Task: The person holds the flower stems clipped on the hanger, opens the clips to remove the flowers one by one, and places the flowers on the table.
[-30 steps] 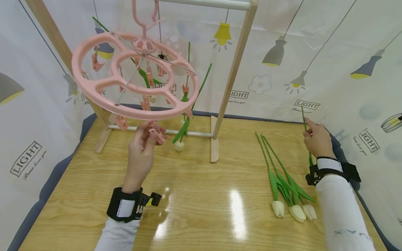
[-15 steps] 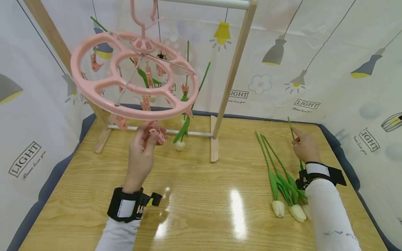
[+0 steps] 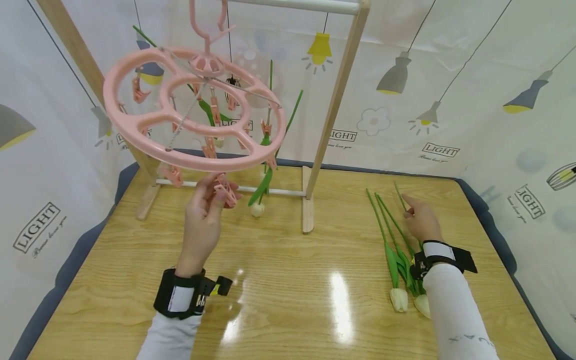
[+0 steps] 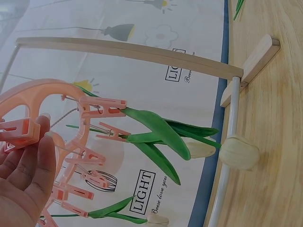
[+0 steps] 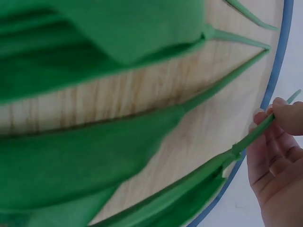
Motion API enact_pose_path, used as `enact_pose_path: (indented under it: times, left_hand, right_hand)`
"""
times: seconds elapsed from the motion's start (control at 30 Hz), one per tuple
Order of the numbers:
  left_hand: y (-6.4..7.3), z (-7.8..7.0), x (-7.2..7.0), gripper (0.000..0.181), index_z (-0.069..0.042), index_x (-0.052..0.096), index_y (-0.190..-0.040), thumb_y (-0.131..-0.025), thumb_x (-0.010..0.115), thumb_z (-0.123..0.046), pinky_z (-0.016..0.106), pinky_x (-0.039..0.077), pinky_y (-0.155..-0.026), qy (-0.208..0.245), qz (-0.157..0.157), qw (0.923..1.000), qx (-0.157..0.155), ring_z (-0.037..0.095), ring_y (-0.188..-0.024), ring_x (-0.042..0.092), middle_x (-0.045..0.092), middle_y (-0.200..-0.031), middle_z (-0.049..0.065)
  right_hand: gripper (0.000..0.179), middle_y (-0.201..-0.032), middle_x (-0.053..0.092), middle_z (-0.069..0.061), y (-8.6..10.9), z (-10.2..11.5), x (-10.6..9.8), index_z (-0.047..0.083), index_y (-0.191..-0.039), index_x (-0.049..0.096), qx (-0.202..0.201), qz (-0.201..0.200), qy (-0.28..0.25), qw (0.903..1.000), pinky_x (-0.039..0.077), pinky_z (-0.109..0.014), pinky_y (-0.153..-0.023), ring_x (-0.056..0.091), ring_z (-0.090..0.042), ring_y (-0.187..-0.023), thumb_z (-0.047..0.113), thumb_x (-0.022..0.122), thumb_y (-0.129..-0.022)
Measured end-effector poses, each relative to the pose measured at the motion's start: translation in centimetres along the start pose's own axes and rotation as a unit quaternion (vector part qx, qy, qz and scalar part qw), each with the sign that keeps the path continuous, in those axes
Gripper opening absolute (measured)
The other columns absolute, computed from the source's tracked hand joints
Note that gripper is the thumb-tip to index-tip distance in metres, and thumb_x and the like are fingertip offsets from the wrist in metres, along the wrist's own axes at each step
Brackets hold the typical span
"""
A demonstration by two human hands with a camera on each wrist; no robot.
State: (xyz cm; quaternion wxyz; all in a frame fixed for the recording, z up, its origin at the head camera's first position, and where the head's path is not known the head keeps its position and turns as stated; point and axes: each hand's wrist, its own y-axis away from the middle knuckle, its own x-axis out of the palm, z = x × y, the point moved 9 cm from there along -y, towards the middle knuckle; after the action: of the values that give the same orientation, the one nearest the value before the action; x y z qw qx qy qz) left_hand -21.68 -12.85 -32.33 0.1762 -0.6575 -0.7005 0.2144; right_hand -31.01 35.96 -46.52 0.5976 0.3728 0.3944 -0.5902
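My left hand [image 3: 202, 215] pinches a pink clothespin [image 3: 226, 192] below the front rim of a round pink clip hanger [image 3: 193, 162]. In the left wrist view, that clothespin [image 4: 21, 132] sits between thumb and fingers. My right hand [image 3: 422, 220] grips the thin green stem of an artificial tulip [image 3: 399, 194]; its flower end is hidden under the wrist in the head view. The right wrist view shows the stem [image 5: 255, 134] between thumb and fingertips. White tulips [image 3: 398, 300] lie on the table beside this hand. Clothespins on the hanger hold other tulips [image 3: 257, 209] head down.
The hanger hangs from a frame with wooden posts [image 3: 335, 107], a white top bar [image 3: 297, 5] and a wooden foot [image 3: 307, 215] on the wooden table [image 3: 279, 280]. A white cloth printed with lamps [image 3: 393, 75] stands behind and at both sides.
My right hand has moved left and toward me with the tulip, from the table's right edge to over the lying tulips. The left hand has stayed at the clothespin.
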Motion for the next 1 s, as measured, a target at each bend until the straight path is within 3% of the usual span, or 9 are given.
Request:
enact_pose_path:
  times: [0.37, 0.63, 0.8, 1.0]
  left_hand:
    - [0.0, 0.0, 0.0, 0.034, 0.006, 0.045, -0.135, -0.101, 0.045, -0.003, 0.011, 0.054, -0.073, -0.007, 0.004, 1.0, 0.003, 0.014, -0.088, 0.066, 0.062, -0.102, -0.011]
    - [0.0, -0.1, 0.0, 0.034, 0.005, 0.044, -0.135, -0.101, 0.044, -0.003, 0.011, 0.055, -0.073, 0.001, 0.003, 1.0, 0.009, 0.012, -0.088, 0.065, 0.062, -0.102, -0.012]
    - [0.1, -0.2, 0.0, 0.034, 0.006, 0.045, -0.135, -0.101, 0.044, -0.002, 0.012, 0.055, -0.073, 0.011, 0.003, 0.9999, 0.012, 0.013, -0.088, 0.066, 0.062, -0.102, -0.012]
    - [0.1, -0.1, 0.0, 0.035, 0.005, 0.044, -0.135, -0.101, 0.043, -0.002, 0.013, 0.055, -0.073, 0.022, 0.003, 0.9997, 0.01, 0.009, -0.087, 0.066, 0.063, -0.102, -0.012]
  right_hand:
    - [0.051, -0.086, 0.064, -0.03, 1.4, 2.6, 0.8, -0.008, -0.141, 0.042, 0.01, 0.03, 0.017, 0.9994, 0.037, -0.032, -0.049, 0.05, -0.025, -0.059, -0.008, 0.049, -0.09]
    - [0.056, -0.117, 0.05, -0.044, 1.5, 1.9, 2.9, 0.002, -0.144, 0.043, 0.047, 0.055, 0.061, 0.9955, 0.042, -0.041, -0.049, 0.055, -0.037, -0.069, -0.009, 0.045, -0.09]
    - [0.052, -0.112, 0.05, -0.041, 1.5, 1.8, 3.1, 0.002, -0.144, 0.043, 0.054, 0.054, 0.065, 0.995, 0.042, -0.042, -0.049, 0.052, -0.036, -0.066, -0.004, 0.044, -0.093]
    - [0.059, -0.118, 0.043, -0.042, 1.5, 1.7, 3.6, 0.002, -0.149, 0.034, 0.066, 0.113, 0.055, 0.9898, 0.039, -0.037, -0.049, 0.05, -0.035, -0.069, -0.004, 0.04, -0.091]
